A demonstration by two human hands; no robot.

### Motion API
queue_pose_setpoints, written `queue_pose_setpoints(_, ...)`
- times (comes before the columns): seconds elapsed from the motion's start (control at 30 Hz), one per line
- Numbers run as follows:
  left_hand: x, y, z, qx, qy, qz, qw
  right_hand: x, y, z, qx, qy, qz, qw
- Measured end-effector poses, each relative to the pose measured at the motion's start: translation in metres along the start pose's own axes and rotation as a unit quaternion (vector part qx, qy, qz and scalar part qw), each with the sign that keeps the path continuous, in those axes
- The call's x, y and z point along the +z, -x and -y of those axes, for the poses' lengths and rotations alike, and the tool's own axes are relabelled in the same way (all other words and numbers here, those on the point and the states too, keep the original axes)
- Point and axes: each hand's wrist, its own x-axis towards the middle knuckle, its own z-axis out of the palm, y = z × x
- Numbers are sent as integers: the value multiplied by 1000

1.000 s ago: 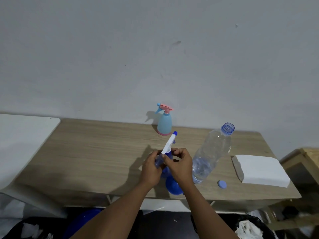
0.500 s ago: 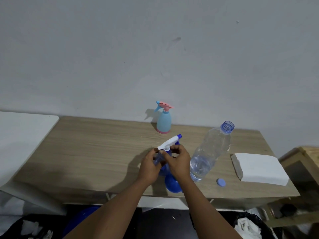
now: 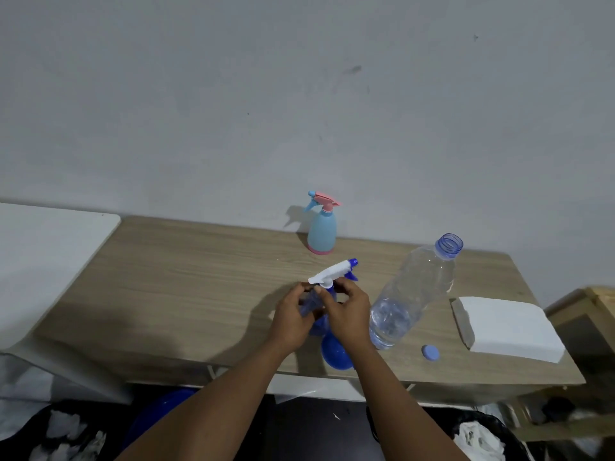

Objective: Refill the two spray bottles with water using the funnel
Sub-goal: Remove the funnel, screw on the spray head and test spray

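Your L hand point(image 3: 293, 319) is wrapped round the blue sprayer point(image 3: 311, 307), just left of the water bottle point(image 3: 412, 294). Your R hand point(image 3: 349, 316) is clamped on the sprayer's neck, fingers curled under the white trigger point(image 3: 332, 272). Funnel point(image 3: 336, 356) lies front-left of the water bottle's base, partly behind your R wrist. Pale sprayer point(image 3: 321, 227) stands upright behind & left of the water bottle. Cap point(image 3: 430, 353) lies just front-right of its base, w/ a paper stack point(image 3: 509, 327) further right.

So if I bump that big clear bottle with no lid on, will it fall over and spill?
Probably easy to tip: the clear bottle is tall and narrow. It likely feels light, since water fills only its bottom part. With its blue cap lying off on the table, a tumble would probably spill.
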Motion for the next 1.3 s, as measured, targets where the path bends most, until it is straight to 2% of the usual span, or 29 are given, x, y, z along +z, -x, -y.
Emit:
queue_pose_setpoints(0.1, -1, 2, -4, -10, 8, 10, 1000, -1, -1, 1, 30, -23, -18, 999)
queue_pose_setpoints(0.2, -1, 1, -1, -12, 14, 6, 1000, -3, 0, -1, -19, -4, 21, 1000)
queue_pose_setpoints(0.37, -1, 1, 1, -2, -13, 6, 1000, -4, 1, 4, 4, -18, 16, 1000)
queue_pose_setpoints(0.5, 0, 1, -1, 3, -8, -2, 1000, -4, 1, 0, -35, 12, 29, 999)
queue_pose_setpoints(0.7, 3, -1, 4, 8, -22, -18, 1000, 6, 3, 6, -16, 20, -32, 999)
queue_pose_setpoints(0.87, 5, -1, 9, -4, -30, -29, 999, 5, 6, 6, 40, -74, -70, 994)
queue_pose_setpoints(1.0, 5, -1, 15, -43, 49, -10, 998, 12, -4, 16, 42, -64, -33, 997)
queue_pose_setpoints(1.07, -2, 4, 21, -44, 21, 24, 999, 17, -8, 14, 30, -41, -13, 999)
queue_pose_setpoints(1.13, -14, 9, 28, -49, -25, 25, 998, 21, -12, 9, 23, -33, 8, 999)
queue_pose_setpoints(1.2, -31, 15, 38, -53, -134, -17, 989, 22, -16, 9, 10, -19, 40, 999)
queue_pose_setpoints(1.3, -63, 23, 56, -90, -309, -83, 943, 24, -25, 14, 8, -5, 56, 998)
